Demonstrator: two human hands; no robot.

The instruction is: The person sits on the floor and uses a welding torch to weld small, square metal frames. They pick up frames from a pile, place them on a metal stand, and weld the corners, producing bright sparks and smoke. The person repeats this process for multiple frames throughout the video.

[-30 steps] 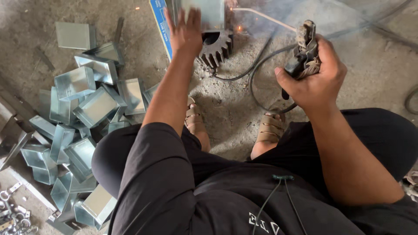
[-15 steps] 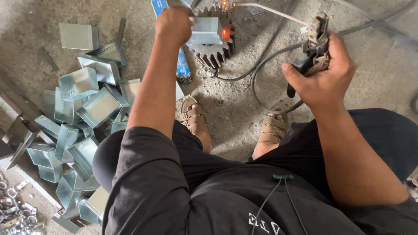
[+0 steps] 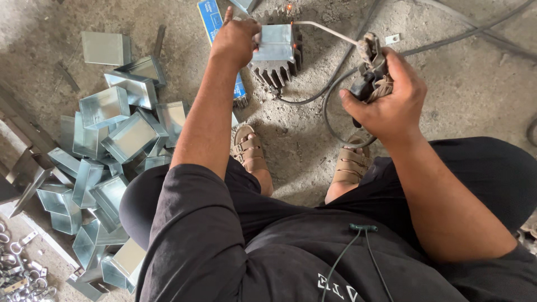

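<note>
Left hand (image 3: 238,39), upper centre of frame: fingers closed around the left edge of a small open-ended sheet-metal box (image 3: 275,43), grey-silver, smooth, with folded seams. The box rests on top of a dark toothed gear wheel (image 3: 275,72); the gear's teeth show below the box's lower edge. Nothing can be seen inside the box from this angle.

Right hand (image 3: 386,98), upper right: clenched on a worn electrode holder (image 3: 369,67), dark body with a frayed wrapping. A thin pale welding rod (image 3: 324,31) runs from the holder leftward to the box's upper right corner. A small orange glow (image 3: 288,8) sits at the top edge of the frame, just above the box.

A black cable (image 3: 330,98) loops from the holder across the floor.

Left half of frame: a loose pile of like metal boxes (image 3: 112,145), galvanized, rectangular, open-topped, tipped at various angles and overlapping; those facing up show bare interiors. One box (image 3: 105,47) lies apart in the upper left.

A blue flat packet (image 3: 215,33) lies under the left forearm, beside the gear. Lower left corner: small bright metal fittings (image 3: 17,274), heaped.

Floor (image 3: 458,84): rough grey concrete, gritty, with dust and debris. Tan strapped sandals (image 3: 249,150) show at centre; black clothing fills the lower frame.
</note>
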